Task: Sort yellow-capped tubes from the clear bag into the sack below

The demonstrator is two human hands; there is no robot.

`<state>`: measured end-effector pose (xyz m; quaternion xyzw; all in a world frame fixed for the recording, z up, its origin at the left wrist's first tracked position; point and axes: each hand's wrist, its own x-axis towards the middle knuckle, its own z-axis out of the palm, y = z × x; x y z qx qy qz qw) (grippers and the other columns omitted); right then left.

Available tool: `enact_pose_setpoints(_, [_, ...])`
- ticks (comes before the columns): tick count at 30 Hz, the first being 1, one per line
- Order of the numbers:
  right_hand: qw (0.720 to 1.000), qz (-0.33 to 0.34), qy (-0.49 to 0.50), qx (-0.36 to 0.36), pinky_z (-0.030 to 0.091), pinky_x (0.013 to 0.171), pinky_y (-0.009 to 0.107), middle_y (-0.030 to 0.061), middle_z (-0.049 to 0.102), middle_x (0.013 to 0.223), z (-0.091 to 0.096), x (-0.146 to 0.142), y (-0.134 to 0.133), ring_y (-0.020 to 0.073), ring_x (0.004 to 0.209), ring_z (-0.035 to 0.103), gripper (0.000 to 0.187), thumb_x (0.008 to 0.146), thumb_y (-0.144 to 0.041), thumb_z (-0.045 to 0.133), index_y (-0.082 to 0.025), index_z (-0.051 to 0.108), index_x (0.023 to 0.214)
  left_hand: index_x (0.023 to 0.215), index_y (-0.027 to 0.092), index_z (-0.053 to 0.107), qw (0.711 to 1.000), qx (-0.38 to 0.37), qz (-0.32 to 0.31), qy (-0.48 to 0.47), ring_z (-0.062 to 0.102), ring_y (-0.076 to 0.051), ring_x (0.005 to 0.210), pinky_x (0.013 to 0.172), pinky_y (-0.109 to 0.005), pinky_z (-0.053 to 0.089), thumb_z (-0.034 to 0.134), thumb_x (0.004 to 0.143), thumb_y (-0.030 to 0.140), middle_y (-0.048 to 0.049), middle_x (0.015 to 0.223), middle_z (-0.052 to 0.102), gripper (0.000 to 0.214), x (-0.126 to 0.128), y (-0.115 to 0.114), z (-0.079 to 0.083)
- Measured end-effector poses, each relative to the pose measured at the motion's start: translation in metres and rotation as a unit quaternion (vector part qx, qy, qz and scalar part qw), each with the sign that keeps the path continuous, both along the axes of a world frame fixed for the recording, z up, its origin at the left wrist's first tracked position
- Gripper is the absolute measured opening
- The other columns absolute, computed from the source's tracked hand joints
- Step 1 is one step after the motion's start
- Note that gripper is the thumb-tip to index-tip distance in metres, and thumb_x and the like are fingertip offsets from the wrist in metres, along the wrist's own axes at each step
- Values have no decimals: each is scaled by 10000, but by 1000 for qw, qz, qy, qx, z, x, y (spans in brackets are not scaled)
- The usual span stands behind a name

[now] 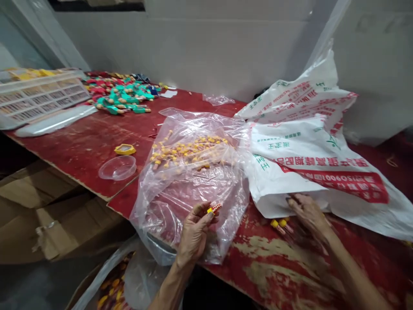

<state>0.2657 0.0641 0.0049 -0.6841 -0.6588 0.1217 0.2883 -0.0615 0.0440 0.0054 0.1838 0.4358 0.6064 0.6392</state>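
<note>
Left hand (193, 234) in a pinch on yellow-red piece (214, 209), right hand (308, 211) (grip unclear) at white sack (274, 172).

And there on the white sack (290, 150), its red band (335, 183) flashes "ISO900" among Chinese characters! Just above, red lettering (342, 162) shows 高峰期; green characters (277, 145) higher up, too blurred to call.
</note>
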Motion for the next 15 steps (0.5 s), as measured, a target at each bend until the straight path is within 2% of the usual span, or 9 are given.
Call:
enact_pose_setpoints(2, [996, 22, 81, -42, 512, 816, 385, 96, 697, 1008, 8, -13, -35, 258, 919, 637, 426, 844, -531, 504, -199, 703, 1020, 858, 173, 680, 1000, 6, -23, 1, 671, -166, 717, 625, -257, 518, 866, 488, 260, -30, 839, 713, 423, 14, -10, 0])
enact_pose_setpoints(4, [981, 71, 165, -80, 510, 838, 363, 75, 688, 1056, 14, -31, -64, 242, 955, 634, 389, 848, -482, 531, -219, 686, 1089, 864, 173, 678, 998, 14, -58, 11, 675, -168, 753, 653, -249, 517, 857, 512, 260, -31, 834, 712, 405, 30, -21, -1])
enact_pose_setpoints(6, [969, 120, 196, -87, 498, 860, 349, 69, 682, 1059, 17, -49, -85, 227, 973, 624, 344, 860, -428, 541, -224, 677, 1101, 872, 176, 676, 994, 24, -101, 25, 677, -173, 796, 706, -255, 519, 846, 537, 270, -34, 852, 716, 387, 46, -32, -3])
enact_pose_setpoints(9, [965, 160, 197, -70, 485, 855, 329, 68, 679, 1031, 19, -65, -99, 211, 954, 611, 295, 868, -369, 540, -215, 670, 1083, 869, 176, 679, 985, 45, -155, 60, 671, -183, 851, 779, -272, 516, 830, 570, 292, -45, 891, 720, 354, 62, -47, -2])
enact_pose_setpoints(13, [961, 174, 206, -56, 485, 809, 301, 54, 673, 972, 16, -69, -103, 186, 883, 609, 258, 864, -319, 531, -208, 661, 1059, 854, 175, 689, 980, 62, -157, 101, 659, -173, 843, 798, -265, 503, 822, 584, 309, -43, 878, 719, 329, 68, -57, 1])
enact_pose_setpoints(15, [964, 160, 209, -40, 467, 891, 337, 56, 670, 997, 13, -68, -105, 198, 931, 606, 262, 860, -327, 538, -212, 667, 1058, 861, 175, 690, 979, 62, -159, 109, 656, -177, 857, 807, -270, 498, 818, 590, 317, -51, 896, 723, 332, 67, -59, 3])
